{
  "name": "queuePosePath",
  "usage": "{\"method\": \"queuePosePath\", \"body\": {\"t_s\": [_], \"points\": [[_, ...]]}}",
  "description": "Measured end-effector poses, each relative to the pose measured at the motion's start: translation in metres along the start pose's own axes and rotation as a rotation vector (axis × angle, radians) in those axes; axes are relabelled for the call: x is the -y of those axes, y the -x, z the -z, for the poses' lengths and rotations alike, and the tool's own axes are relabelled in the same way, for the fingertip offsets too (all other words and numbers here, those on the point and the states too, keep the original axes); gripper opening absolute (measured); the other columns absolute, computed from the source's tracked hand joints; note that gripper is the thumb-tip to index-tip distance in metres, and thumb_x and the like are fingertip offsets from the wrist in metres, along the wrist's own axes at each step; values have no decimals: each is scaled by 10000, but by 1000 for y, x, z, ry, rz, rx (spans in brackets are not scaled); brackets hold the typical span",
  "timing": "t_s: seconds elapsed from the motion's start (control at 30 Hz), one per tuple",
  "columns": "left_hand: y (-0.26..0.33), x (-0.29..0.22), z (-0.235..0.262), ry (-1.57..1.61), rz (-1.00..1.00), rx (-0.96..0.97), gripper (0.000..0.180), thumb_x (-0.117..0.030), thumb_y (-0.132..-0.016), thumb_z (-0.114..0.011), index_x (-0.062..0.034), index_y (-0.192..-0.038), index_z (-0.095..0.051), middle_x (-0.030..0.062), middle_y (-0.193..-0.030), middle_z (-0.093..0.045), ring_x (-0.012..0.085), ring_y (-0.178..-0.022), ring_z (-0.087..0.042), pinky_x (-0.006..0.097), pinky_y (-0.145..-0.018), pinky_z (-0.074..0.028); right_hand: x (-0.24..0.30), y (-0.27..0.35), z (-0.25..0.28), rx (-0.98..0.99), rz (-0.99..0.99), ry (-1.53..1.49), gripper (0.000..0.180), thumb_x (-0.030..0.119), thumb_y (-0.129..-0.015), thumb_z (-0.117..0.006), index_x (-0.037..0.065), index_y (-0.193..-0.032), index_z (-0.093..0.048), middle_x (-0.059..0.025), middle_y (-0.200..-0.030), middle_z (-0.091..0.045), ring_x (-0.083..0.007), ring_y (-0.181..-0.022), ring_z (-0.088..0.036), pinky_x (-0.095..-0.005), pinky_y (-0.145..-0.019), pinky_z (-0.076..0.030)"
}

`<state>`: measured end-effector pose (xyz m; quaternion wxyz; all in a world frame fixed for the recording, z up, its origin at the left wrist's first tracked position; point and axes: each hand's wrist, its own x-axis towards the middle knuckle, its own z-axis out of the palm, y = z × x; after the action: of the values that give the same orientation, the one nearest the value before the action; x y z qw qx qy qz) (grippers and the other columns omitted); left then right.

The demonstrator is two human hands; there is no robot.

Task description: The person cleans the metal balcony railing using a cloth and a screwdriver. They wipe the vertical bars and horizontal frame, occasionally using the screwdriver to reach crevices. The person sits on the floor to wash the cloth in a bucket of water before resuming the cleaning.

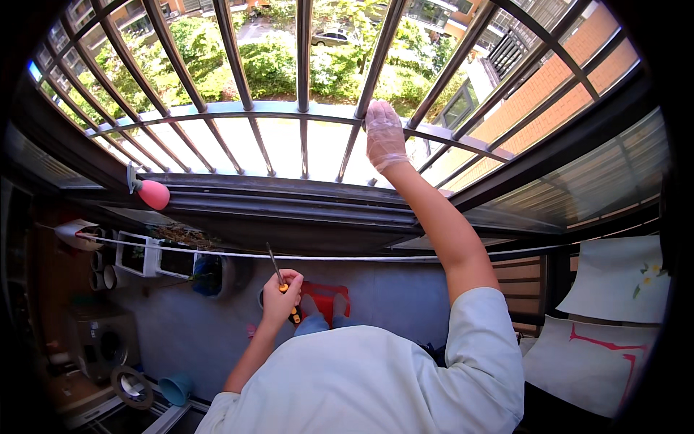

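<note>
My left hand (280, 298) is closed around a screwdriver (296, 314) with a yellow and black handle. Its thin dark shaft points up and away from me. Out at the window, my right hand (384, 136) wears a clear plastic glove. Its fingers are closed on the dark metal window bars (303, 116), where an upright bar meets the cross rail. The fingertips are partly hidden. Under my feet is a red stool (337, 292).
A white line (347, 257) runs across in front of me. A pink balloon-shaped thing (153, 194) hangs at the window frame's left. White planters (137, 254) and a washing machine (103, 341) stand left. Painted sheets (589, 365) hang right. A blue bucket (176, 389) is at lower left.
</note>
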<state>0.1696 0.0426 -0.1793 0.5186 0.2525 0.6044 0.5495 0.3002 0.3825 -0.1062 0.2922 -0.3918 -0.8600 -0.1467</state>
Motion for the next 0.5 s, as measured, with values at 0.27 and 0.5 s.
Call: {"method": "queuePosePath", "body": {"t_s": [0.27, 0.5], "points": [[8, 0, 5, 48, -21, -95, 61, -48, -838, -578, -17, -856, -528, 4, -609, -498, 49, -447, -441, 191, -405, -351, 9, 0, -14, 129, -195, 165, 274, 44, -729, -484, 1, -996, -527, -190, -1045, -479, -311, -1040, -435, -393, -919, -341], [16, 3, 16, 94, -35, -128, 62, -49, -851, -562, -14, -870, -514, 15, -621, -491, 55, -426, -423, 203, -396, -351, -38, 20, -5, 178, 115, 360, 400, 92, -788, -447, -20, -1172, -443, -196, -1226, -413, -321, -1196, -354, -415, -1031, -266]]}}
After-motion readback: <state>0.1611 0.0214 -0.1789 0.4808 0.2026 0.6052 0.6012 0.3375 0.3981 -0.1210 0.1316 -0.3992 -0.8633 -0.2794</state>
